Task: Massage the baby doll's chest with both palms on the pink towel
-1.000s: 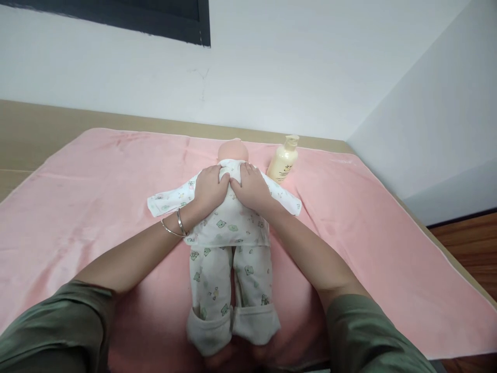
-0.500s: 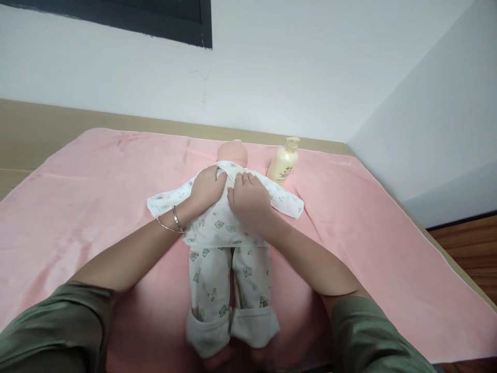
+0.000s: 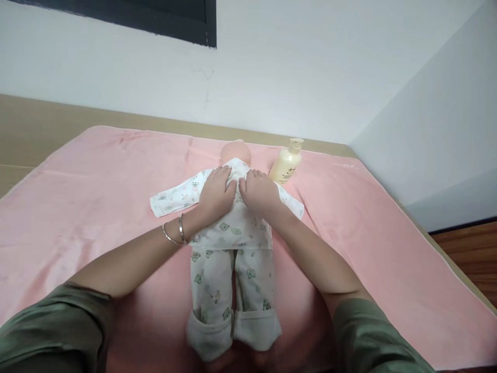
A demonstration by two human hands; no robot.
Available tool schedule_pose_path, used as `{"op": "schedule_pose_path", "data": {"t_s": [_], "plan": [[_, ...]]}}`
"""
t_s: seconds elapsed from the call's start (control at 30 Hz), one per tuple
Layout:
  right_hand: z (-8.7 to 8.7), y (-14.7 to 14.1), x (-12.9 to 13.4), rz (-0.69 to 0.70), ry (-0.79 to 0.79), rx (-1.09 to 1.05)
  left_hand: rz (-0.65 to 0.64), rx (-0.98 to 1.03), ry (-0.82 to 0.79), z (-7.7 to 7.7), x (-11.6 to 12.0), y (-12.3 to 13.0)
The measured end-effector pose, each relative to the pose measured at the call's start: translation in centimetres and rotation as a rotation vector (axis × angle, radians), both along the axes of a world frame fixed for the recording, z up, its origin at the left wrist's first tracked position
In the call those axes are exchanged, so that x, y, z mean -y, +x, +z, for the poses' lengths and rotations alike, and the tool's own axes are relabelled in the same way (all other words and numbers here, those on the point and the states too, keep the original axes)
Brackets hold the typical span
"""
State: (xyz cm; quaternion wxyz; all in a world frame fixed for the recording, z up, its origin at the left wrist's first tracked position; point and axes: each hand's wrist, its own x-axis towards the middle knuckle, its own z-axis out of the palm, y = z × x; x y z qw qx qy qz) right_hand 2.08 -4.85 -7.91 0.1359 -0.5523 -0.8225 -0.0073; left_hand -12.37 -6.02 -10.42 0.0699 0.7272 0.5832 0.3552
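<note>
A baby doll (image 3: 235, 228) in a white long-sleeved top and white trousers, both printed with small green animals, lies stretched out with its head away from me. Its face is not visible. My left hand (image 3: 217, 192) rests on the left side of its upper body, fingers laid out over the cloth and thumb pointing inward. On the right side, my right hand (image 3: 261, 192) lies in the same way, fingers extended, the two thumbs close together. Both hands touch the top and hold nothing. A bracelet (image 3: 181, 229) circles my left wrist.
A pale yellow pump bottle (image 3: 287, 161) stands just right of the doll's head. Beneath everything spreads a pink cloth (image 3: 116, 207) over a wooden surface (image 3: 23, 124). White walls (image 3: 291, 67) rise behind and to the right, with a dark frame (image 3: 155, 20) at upper left.
My hands have slid outward from the middle, more onto the sides of the doll's upper body. The view has shifted slightly; the bottle stays beside the head.
</note>
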Motion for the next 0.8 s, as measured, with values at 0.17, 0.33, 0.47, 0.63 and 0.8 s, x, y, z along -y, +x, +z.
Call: {"op": "schedule_pose_path", "data": {"t_s": [0.17, 0.33, 0.47, 0.63, 0.8], "plan": [[-0.1, -0.9, 0.8, 0.134, 0.004, -0.095, 0.076, -0.031, -0.023, 0.6, -0.8, -0.4], [-0.2, 0.1, -2.2, 0.081, -0.098, -0.233, -0.034, -0.156, 0.186, -0.7, 1.1, 0.8], [-0.3, 0.4, -2.5, 0.077, -0.062, -0.195, -0.056, -0.141, 0.192, -1.1, 1.3, 0.8], [-1.3, -0.7, 0.6, 0.133, 0.109, -0.073, -0.039, -0.008, -0.002, 0.3, -0.5, -0.1], [-1.6, -0.8, 1.0, 0.220, 0.115, -0.120, -0.030, -0.032, 0.007, 1.1, -0.9, 0.0]]}}
